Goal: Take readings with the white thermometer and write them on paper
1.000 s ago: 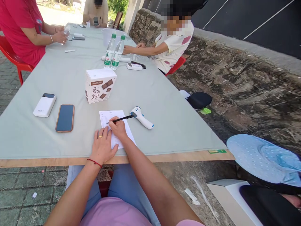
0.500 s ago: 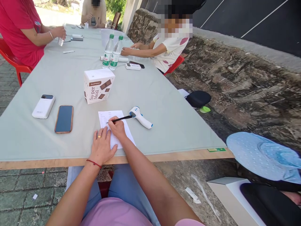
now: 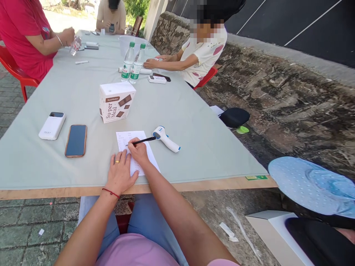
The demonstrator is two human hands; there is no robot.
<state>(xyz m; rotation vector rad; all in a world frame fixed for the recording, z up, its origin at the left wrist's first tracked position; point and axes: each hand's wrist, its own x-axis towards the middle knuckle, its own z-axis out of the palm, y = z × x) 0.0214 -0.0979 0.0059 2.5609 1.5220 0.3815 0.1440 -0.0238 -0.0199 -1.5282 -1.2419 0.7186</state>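
Note:
A printed sheet of paper (image 3: 149, 159) lies near the table's front edge. My left hand (image 3: 119, 171) rests flat across its lower left part, fingers stretched, a ring and a red bracelet on it. Pinched in my right hand (image 3: 138, 152) is a black pen (image 3: 146, 139), its tip at the sheet's left side. Just right of the paper lies a white and blue infrared thermometer (image 3: 165, 139). Behind the sheet stands a white "Super Meal" box (image 3: 118, 103). To the left are a phone (image 3: 75, 140) in a brown case and a white power bank (image 3: 52, 126).
Two water bottles (image 3: 135, 64) stand behind the box, near a white device (image 3: 157, 79) and a dark phone (image 3: 162, 76). Three other people sit around the table (image 3: 208, 147); one at left holds a plastic bottle (image 3: 75, 46). A blue sun hat (image 3: 307, 184) lies at right.
My hands and the pen hold nearly the same place. The person at left has tilted the plastic bottle and shifted their hands. The person at right has moved their hands slightly.

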